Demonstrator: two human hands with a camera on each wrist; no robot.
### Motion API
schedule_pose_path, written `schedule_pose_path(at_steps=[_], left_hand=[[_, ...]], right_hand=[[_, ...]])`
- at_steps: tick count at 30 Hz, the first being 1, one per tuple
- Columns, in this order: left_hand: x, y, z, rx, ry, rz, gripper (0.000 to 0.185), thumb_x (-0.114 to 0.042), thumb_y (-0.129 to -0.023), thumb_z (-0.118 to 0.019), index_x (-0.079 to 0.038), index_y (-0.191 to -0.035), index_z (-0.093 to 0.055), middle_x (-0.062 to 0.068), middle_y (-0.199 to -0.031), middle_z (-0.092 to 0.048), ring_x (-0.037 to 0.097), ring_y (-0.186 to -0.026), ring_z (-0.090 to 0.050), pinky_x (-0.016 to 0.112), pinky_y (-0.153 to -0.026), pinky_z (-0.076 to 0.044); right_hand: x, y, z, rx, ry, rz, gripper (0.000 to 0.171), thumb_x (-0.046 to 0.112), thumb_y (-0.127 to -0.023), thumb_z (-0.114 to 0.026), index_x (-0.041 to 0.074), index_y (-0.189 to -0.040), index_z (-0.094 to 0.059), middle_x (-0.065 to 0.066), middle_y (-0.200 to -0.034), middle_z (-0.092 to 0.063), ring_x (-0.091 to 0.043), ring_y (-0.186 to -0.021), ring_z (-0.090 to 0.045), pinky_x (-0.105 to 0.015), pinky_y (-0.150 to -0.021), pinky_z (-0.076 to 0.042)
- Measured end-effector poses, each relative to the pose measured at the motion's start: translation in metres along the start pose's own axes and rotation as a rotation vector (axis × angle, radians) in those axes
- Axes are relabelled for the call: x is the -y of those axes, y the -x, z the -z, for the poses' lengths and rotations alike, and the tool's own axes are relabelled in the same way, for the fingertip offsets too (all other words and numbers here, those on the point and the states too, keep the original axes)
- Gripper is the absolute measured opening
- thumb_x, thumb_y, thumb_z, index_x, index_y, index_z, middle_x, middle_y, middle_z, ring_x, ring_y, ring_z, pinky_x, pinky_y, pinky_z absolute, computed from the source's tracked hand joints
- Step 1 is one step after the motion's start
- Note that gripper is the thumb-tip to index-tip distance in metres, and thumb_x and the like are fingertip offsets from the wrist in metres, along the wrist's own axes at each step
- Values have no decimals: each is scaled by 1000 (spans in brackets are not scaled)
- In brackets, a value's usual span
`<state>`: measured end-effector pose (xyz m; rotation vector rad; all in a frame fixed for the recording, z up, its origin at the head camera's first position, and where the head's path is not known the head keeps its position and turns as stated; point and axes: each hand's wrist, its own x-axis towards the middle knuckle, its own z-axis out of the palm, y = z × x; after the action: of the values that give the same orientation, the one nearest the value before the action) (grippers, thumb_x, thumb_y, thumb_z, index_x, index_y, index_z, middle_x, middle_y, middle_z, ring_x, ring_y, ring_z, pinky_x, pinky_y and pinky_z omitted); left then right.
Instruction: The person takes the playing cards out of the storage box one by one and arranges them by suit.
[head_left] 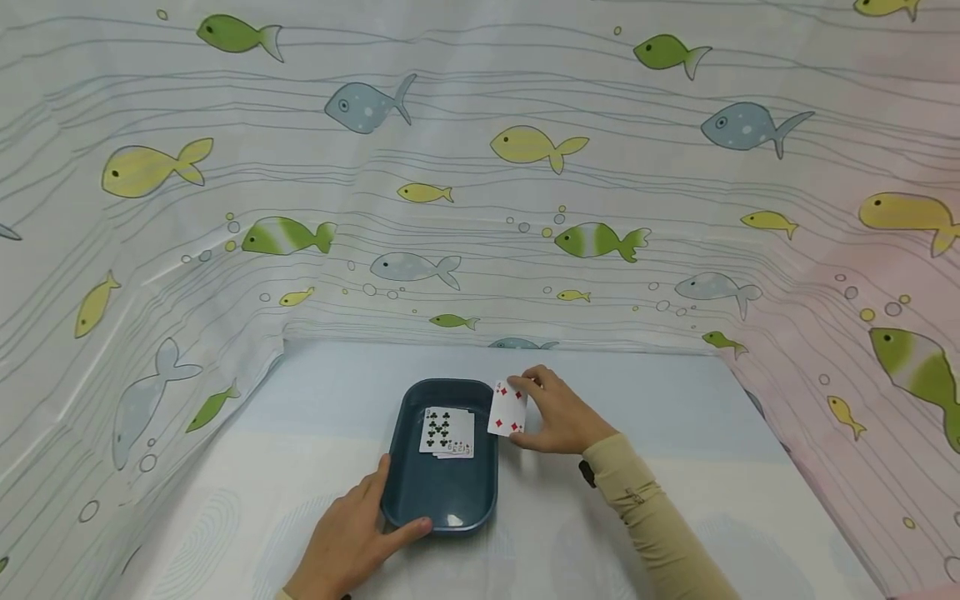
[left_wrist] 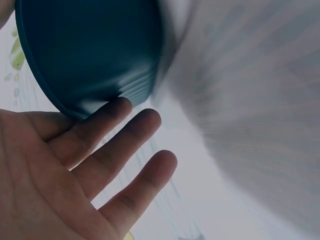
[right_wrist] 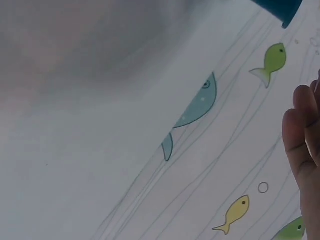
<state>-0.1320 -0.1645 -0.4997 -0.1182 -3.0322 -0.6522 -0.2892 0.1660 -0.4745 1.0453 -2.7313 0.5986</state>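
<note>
Right hand [head_left: 561, 415] pinches the white, red-pipped four-of-diamonds playing card [head_left: 509, 408] — grip parted about a card's length — at the right rim of the glossy dark-blue, rounded-rectangular tray [head_left: 442, 493]. Left hand [head_left: 351, 527], fingers extended, touches tray. Risk: overtight pinch could bow card, springing it loose; carried low, it could snag.

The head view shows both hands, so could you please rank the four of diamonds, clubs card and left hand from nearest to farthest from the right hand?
1. Four of diamonds: pinched in the right hand, at the right side of the blue tray.
2. Clubs card: inside the tray.
3. Left hand: at the tray's near left corner.
</note>
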Motion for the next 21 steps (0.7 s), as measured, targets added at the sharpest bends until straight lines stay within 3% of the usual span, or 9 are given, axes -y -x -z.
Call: schedule_pose_path(at_steps=[10,21], left_hand=[[2,1,3,16,18,5,119,-84,-76,-62,-1,-157,-34,19,-141,-57,37,-120,-61,55,-97,-51],[-1,0,3,9,11,5,120,-85,-75,-62,0,-157,-34,20,-140,-57,37,-119,-61,55,-97,-51]], right_hand=[[-28,12,-6,91,79,-44,82,48,-76,-82,12,-144,-54,-8,-129,-50,-20,-110,-52,-39,-95,-50],[-40,17,-20,196,79,-50,79,43,-76,-83,11,-142,-56,-10,-127,-50,-25,-107,-51,-45,-94,-47]])
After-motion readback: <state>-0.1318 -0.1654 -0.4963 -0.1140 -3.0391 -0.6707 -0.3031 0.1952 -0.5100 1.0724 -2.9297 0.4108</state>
